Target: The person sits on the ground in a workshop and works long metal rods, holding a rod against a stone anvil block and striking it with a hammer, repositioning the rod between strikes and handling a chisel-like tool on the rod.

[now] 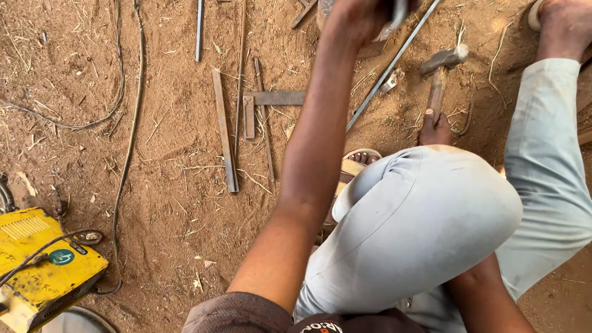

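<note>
Pale-trousered bent knee (425, 222) nearest. Beyond it, right hand (435, 129) grips the wooden-handled steel hammer (439, 77), head resting on dirt. Left hand (364, 15) clasps a thin grey metal rod (388, 68); flat steel strips (225, 132) left of it lie unjoined.

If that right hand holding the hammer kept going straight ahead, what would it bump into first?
The right hand points up along the hammer it grips; past the hammer head there seems to be only bare dirt ground, though depth is unclear.
</note>
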